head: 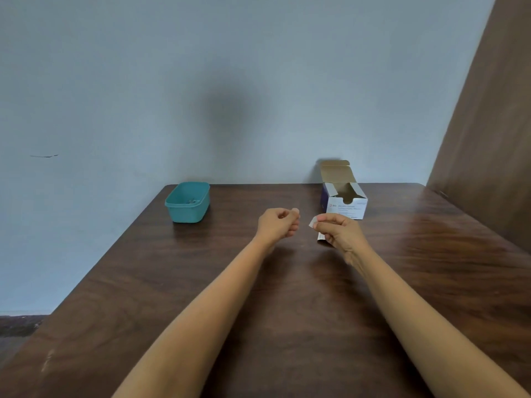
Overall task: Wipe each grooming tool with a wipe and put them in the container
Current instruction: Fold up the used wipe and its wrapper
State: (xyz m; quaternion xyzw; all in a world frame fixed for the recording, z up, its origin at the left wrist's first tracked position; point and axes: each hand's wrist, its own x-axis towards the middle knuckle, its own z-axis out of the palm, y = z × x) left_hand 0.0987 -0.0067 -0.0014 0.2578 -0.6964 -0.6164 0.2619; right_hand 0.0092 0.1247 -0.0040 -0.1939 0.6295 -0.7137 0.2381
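Seemingly some tools already lie in the far-left container (186,216). The right hand (342,232) pinches a wipe packet (312,222). The left hand (278,224) has curled fingers, and I cannot tell if it holds anything.

Teal container (187,203), white box (347,207) (brown table (287,297))

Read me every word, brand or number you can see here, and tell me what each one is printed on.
"BD": on the white front of the open cardboard box, beside a small logo.
Next to it, seemingly "Alcohol Swabs", too blurred to be sure.
Smaller lines below on the box: too small to read.
On the wipe packet in the right hand: nothing legible.
On the teal container: no text.
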